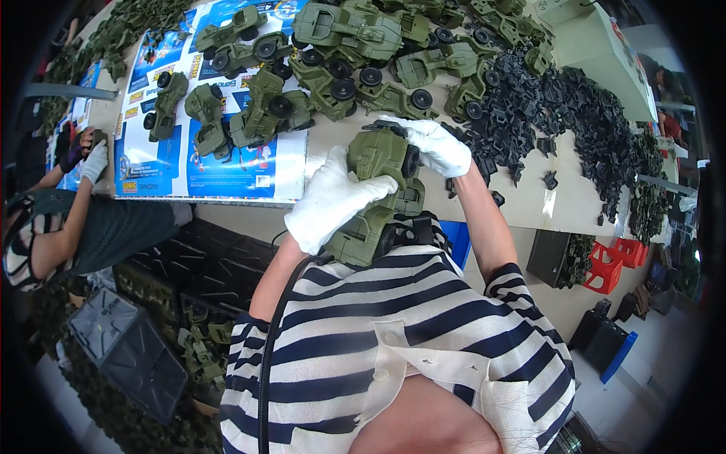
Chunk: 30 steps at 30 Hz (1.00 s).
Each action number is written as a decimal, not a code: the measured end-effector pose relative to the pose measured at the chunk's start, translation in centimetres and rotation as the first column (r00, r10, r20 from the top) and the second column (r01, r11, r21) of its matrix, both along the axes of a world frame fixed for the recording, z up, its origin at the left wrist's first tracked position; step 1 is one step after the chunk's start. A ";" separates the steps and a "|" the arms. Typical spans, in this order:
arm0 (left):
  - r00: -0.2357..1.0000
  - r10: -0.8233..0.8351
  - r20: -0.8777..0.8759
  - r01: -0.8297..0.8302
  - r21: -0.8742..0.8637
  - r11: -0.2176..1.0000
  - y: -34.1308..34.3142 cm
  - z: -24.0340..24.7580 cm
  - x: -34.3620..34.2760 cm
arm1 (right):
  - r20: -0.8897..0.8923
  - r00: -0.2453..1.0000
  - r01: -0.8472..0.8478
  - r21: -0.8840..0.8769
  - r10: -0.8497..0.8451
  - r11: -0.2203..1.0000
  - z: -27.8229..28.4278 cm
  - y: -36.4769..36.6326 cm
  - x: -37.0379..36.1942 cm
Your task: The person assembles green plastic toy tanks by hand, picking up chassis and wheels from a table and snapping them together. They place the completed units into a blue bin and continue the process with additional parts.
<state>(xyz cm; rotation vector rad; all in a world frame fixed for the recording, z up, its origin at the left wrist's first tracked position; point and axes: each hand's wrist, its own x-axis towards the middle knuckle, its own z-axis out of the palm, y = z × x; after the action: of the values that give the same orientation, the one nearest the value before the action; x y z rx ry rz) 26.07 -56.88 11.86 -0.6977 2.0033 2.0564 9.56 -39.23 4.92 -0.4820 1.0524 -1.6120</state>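
A green toy vehicle (368,219) with black wheels is held up against the front of my striped shirt, near the table's edge. My left hand (333,198), in a white glove, wraps round its left side with the thumb lying across the top. With its gloved fingers curled over the far end, beside a black wheel, my right hand (436,145) grips the same vehicle. What the right fingertips touch is hidden. Just beyond my hands, more green toy vehicles (348,34) lie in a loose heap on the table (541,193).
Small black plastic parts (522,106) are piled to the right, by a pale box (605,60). Blue and white printed sheets (234,185) cover the table's left part. A co-worker's gloved hand (94,161) is at far left. Red stools (605,268) stand on the floor at right.
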 end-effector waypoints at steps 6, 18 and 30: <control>1.000 0.014 0.009 -0.013 -0.037 0.999 0.3 -2.1 -0.2 | -0.316 0.947 -0.044 0.050 0.057 0.998 0.6 0.0 -1.3; 0.775 0.261 -0.576 -0.261 0.086 0.962 -0.7 -4.7 -0.6 | -0.525 0.756 0.446 -0.024 -0.391 0.894 3.5 -4.8 4.9; 0.741 0.038 -0.670 -0.236 -0.207 0.949 -0.6 -6.7 -1.6 | -0.851 0.308 0.541 -0.212 -0.426 0.814 2.3 -4.2 7.7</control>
<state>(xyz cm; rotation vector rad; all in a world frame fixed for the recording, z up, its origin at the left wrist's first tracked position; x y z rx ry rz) 24.46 -57.51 5.15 -0.1353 2.7388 2.3601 17.22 -43.43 7.25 -1.0650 2.2730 -1.8083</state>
